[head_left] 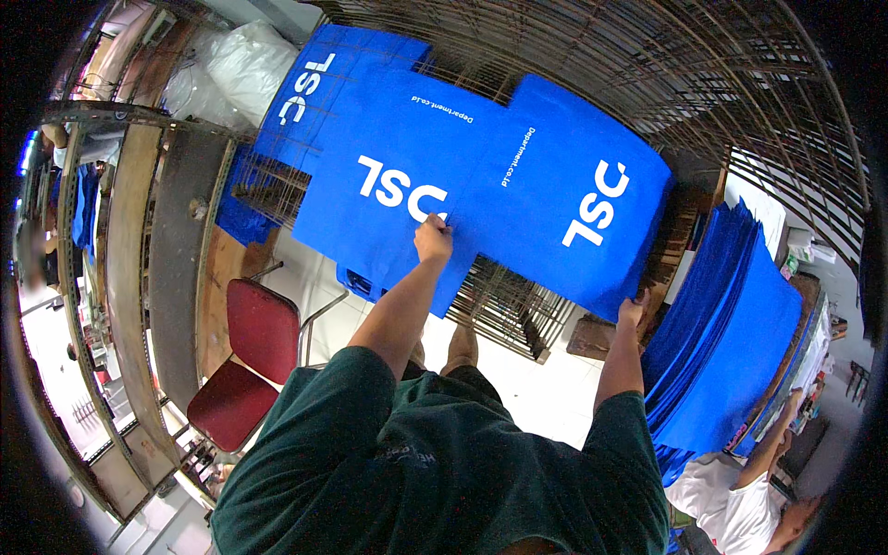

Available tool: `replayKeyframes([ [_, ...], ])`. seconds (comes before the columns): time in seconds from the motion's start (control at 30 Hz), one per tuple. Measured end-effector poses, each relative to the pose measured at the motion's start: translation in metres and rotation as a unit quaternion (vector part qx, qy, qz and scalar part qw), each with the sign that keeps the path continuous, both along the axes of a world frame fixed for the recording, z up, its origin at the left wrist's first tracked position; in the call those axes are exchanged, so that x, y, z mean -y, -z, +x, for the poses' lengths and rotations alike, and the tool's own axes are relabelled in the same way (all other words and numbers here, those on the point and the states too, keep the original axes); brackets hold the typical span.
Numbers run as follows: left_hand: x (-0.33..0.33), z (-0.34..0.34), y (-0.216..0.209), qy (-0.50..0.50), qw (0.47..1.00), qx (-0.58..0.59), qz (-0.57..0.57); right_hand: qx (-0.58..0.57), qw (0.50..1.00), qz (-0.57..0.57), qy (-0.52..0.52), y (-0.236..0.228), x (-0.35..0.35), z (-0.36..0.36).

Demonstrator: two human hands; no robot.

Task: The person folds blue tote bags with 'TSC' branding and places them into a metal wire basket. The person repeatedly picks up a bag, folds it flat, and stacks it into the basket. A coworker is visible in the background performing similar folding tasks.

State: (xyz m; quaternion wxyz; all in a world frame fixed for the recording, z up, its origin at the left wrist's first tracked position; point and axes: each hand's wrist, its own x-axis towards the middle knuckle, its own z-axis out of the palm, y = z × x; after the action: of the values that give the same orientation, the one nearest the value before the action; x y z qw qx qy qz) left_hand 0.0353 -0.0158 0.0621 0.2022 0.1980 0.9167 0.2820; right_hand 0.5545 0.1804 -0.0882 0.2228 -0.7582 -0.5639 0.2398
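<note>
Flat blue sheets with white print, fabric by their look, lie across a wire rack. On the middle blue sheet [370, 139] rests my left hand [433, 238], its fingers pinched on blue material beside the white lettering; which layer they grip is hard to see. My right hand [634, 310] is closed on the near right corner of the right blue sheet [555, 148]. This sheet meets or overlaps the middle one, and the seam is unclear. Another printed blue sheet [324, 74] lies at the far left.
Raised wire shelves [647, 55] arch over the far side. At right stands a thick stack of blue sheets [731, 324], with a person in a white shirt [731, 504] beyond it. A red chair [259, 333] is at left, near a wooden shelf frame [176, 259].
</note>
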Motion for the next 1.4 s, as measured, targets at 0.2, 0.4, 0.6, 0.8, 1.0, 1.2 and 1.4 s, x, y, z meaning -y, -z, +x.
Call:
replayKeyframes([
  [0.2,0.003,0.0,0.0,-0.006,1.0,0.007,-0.005,0.017,0.999,0.032,0.0,0.019,-0.01,-0.005],
  [0.4,0.002,0.002,-0.013,0.008,0.999,-0.039,0.0,0.033,0.994,0.101,-0.009,-0.02,0.016,-0.022],
  [0.6,0.058,-0.012,-0.042,0.117,0.988,-0.074,0.064,-0.021,0.999,-0.024,0.0,-0.141,0.077,-0.116],
  [0.8,0.168,-0.024,-0.073,0.285,0.954,-0.082,0.035,0.029,0.996,0.068,-0.045,-0.156,0.163,-0.137],
  [1.0,0.294,-0.043,-0.082,0.377,0.923,0.06,-0.057,0.088,0.986,-0.12,-0.077,-0.198,0.212,-0.137],
  [1.2,0.403,-0.108,-0.003,0.283,0.921,0.164,-0.21,0.109,0.977,-0.144,-0.115,-0.213,0.225,-0.133],
  [1.4,0.44,-0.208,0.077,0.206,0.954,0.203,-0.084,0.104,0.985,-0.093,-0.102,-0.237,0.296,-0.121],
])
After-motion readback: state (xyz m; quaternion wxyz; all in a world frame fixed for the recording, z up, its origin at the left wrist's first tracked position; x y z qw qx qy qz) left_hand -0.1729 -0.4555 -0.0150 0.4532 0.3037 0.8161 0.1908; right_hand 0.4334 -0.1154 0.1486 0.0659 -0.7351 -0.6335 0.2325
